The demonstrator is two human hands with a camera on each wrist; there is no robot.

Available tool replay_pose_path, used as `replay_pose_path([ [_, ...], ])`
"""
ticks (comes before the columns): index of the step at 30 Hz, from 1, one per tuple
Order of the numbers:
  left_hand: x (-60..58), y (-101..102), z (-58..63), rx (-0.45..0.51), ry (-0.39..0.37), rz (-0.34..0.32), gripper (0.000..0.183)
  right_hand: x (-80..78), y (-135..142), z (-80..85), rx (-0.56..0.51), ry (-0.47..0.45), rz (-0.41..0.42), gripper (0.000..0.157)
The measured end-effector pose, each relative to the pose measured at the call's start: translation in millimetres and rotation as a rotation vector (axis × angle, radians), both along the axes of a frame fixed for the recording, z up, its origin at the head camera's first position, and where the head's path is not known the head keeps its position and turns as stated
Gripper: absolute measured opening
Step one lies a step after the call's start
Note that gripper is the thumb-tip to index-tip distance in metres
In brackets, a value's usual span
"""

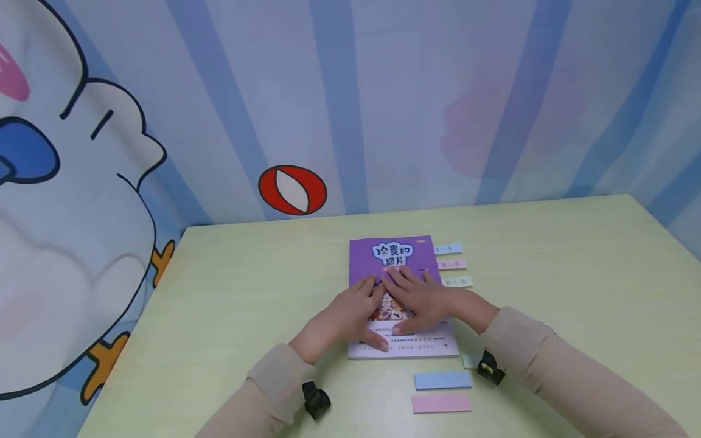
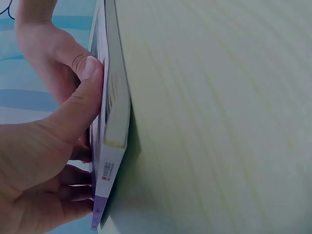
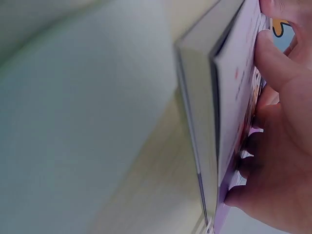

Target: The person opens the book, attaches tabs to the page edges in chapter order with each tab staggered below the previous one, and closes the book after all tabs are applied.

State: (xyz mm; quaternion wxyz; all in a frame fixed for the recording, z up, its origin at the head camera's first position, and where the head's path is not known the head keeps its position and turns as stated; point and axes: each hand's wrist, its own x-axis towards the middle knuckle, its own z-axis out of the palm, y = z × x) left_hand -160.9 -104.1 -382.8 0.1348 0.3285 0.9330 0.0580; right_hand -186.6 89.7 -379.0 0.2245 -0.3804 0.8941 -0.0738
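Note:
A closed book with a purple cover, a cloud-shaped title and a white lower band lies on the table. Spread over its front are both hands. My left hand rests on the left half, thumb on the white band. On the right half lies my right hand, and the fingertips of the two hands nearly meet at mid-cover. Three marked paper tabs stick out from the book's right edge: a blue tab, a pink tab and a pale tab. The left wrist view shows the spine.
Below the book lie a blue paper strip and a pink paper strip. A pale strip is partly hidden by the right wrist's black camera. The light wooden table meets a cartoon-printed backdrop.

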Motion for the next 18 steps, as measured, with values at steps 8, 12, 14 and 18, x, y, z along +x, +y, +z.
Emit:
replay_pose_path([
  [8,-0.3,-3.5,-1.9,-0.106,-0.051,-0.074,0.099,-1.9,1.9,-2.2,0.034,0.011,0.024,0.091],
  [12,-0.9,-2.4,0.0,-0.103,-0.050,-0.086,0.098,-1.0,4.2,-3.0,0.024,0.022,0.012,0.091],
  [14,-1.0,-2.1,-0.1,-0.100,-0.046,-0.082,0.099,-0.7,5.8,-4.5,0.003,0.026,0.007,0.091],
  [18,-1.0,-2.5,-3.8,-0.100,-0.044,-0.071,0.099,-0.6,13.1,-6.7,-0.029,0.035,-0.002,0.097],
])
